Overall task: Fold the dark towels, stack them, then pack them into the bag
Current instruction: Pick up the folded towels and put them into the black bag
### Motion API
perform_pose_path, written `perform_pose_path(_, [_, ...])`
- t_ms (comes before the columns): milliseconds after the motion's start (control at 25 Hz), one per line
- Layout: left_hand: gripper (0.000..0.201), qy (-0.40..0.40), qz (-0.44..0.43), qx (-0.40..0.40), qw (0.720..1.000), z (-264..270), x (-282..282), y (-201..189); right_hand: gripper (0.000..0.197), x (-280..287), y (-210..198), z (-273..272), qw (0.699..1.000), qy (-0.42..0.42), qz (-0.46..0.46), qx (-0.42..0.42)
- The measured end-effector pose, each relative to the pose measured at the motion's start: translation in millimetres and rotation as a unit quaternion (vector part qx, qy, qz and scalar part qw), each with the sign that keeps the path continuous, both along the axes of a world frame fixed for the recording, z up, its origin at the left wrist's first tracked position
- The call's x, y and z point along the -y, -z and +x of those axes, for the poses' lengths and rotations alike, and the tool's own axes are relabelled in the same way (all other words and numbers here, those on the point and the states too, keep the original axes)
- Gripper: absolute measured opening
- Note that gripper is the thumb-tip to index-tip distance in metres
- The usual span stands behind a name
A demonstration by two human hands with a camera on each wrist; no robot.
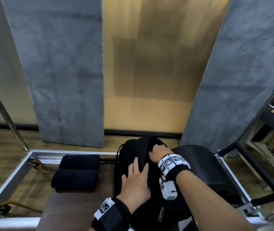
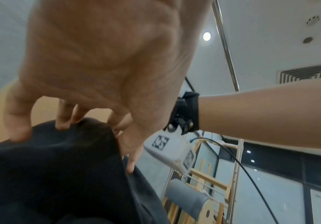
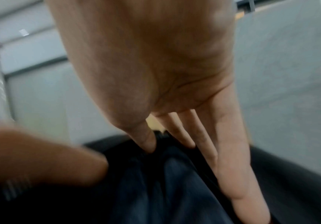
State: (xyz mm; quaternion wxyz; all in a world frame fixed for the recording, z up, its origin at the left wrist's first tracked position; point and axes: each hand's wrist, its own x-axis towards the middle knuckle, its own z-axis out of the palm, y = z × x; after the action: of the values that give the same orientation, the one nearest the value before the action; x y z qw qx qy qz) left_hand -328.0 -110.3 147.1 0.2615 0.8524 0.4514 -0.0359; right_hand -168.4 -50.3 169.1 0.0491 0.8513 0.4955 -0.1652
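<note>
Left hand (image 1: 136, 179) lies spread with fingers on the black bag (image 1: 133, 157), pressing its front panel down to hold the mouth open; right hand (image 1: 159, 153) reaches into the top opening, fingers hidden inside, so its grip can't be told, probably seating a towel. Two folded dark towels (image 1: 77, 172) wait stacked just left of the bag, toward the bed's (image 1: 76, 212) far-left corner, likely next in.

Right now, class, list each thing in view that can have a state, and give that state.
Black fabric backpack: upright, top being held open.
Stack of folded dark towels: outside the bag, to its left.
Left hand: presses the bag's front, fingers spread.
Right hand: grips the bag's top edge.
</note>
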Motion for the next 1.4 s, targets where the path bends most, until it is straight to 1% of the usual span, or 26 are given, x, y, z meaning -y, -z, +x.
perform_pose_path(80, [0.072,-0.022,0.024,0.109,0.993,-10,4,3,0.036,-3,-43,-11,0.996,-0.027,0.077,0.019])
perform_pose_path(120, [0.059,-0.05,0.046,0.183,0.981,-18,4,7,0.03,-7,-60,-22,0.991,-0.034,0.128,0.004])
perform_pose_path(160, [0.045,-0.091,0.07,0.259,0.959,-29,3,12,0.028,-11,-70,-37,0.983,-0.044,0.179,-0.028])
perform_pose_path(200, [0.031,-0.139,0.093,0.327,0.93,-39,1,20,0.029,-15,-76,-52,0.971,-0.055,0.218,-0.075])
perform_pose_path(240, [0.021,-0.198,0.109,0.382,0.896,-57,-2,31,0.028,-19,-75,-75,0.961,-0.075,0.235,-0.128])
perform_pose_path(280, [0.013,-0.264,0.111,0.42,0.861,-76,-8,43,0.027,-23,-67,-97,0.952,-0.103,0.231,-0.17])
perform_pose_path(320, [0.009,-0.33,0.091,0.44,0.83,-96,-14,57,0.026,-26,-54,-120,0.948,-0.133,0.208,-0.202])
perform_pose_path(360, [0.008,-0.391,0.053,0.44,0.807,-116,-19,71,0.022,-30,-35,-141,0.945,-0.16,0.178,-0.223])
perform_pose_path(440, [0.009,-0.485,-0.029,0.425,0.764,-154,-25,99,0.011,-36,12,-177,0.946,-0.2,0.121,-0.223])
perform_pose_path(480, [0.01,-0.514,-0.062,0.419,0.746,-169,-26,112,0.018,-38,35,-192,0.949,-0.217,0.099,-0.209])
perform_pose_path(560, [0.012,-0.548,-0.106,0.411,0.721,-186,-26,132,0.044,-39,76,-211,0.954,-0.241,0.058,-0.168])
perform_pose_path(600, [0.016,-0.562,-0.129,0.414,0.704,-192,-26,139,0.057,-41,93,-220,0.959,-0.249,0.044,-0.13])
perform_pose_path(640, [0.021,-0.574,-0.157,0.425,0.682,-197,-27,144,0.068,-42,107,-228,0.962,-0.257,0.033,-0.084])
perform_pose_path(680, [0.027,-0.584,-0.186,0.439,0.657,-201,-28,146,0.075,-44,117,-234,0.964,-0.263,0.026,-0.036])
perform_pose_path(720, [0.031,-0.588,-0.21,0.449,0.639,-207,-29,147,0.074,-44,125,-241,0.963,-0.269,0.02,0.002])
perform_pose_path(760, [0.033,-0.588,-0.23,0.456,0.627,-211,-31,148,0.07,-45,128,-247,0.962,-0.271,0.016,0.022])
perform_pose_path(840, [0.035,-0.577,-0.268,0.478,0.605,-218,-32,150,0.062,-42,133,-253,0.963,-0.269,0.014,0.012])
perform_pose_path(880, [0.038,-0.573,-0.285,0.493,0.589,-221,-33,150,0.058,-38,134,-255,0.963,-0.269,0.004,-0.008])
perform_pose_path(960, [0.044,-0.568,-0.311,0.523,0.554,-225,-34,148,0.052,-29,133,-256,0.963,-0.259,-0.02,-0.074])
perform_pose_path(1080, [0.06,-0.576,-0.323,0.528,0.533,-227,-33,139,0.052,-10,126,-252,0.956,-0.218,-0.022,-0.197])
perform_pose_path(1120, [0.063,-0.585,-0.319,0.525,0.529,-226,-31,135,0.054,-3,121,-251,0.951,-0.209,-0.019,-0.228])
perform_pose_path(1200, [0.061,-0.595,-0.292,0.541,0.519,-223,-29,124,0.063,9,108,-247,0.939,-0.199,0.004,-0.282])
perform_pose_path(1240, [0.059,-0.587,-0.281,0.562,0.511,-219,-29,116,0.068,15,99,-241,0.93,-0.189,0.027,-0.315])
perform_pose_path(1280, [0.056,-0.572,-0.277,0.587,0.502,-214,-29,105,0.068,21,89,-234,0.917,-0.173,0.054,-0.355])
perform_pose_path(1320, [0.053,-0.549,-0.277,0.615,0.493,-208,-29,92,0.061,27,77,-226,0.9,-0.152,0.082,-0.4])
perform_pose_path(1400, [0.05,-0.491,-0.278,0.673,0.478,-192,-30,62,0.04,38,47,-205,0.857,-0.103,0.131,-0.488])
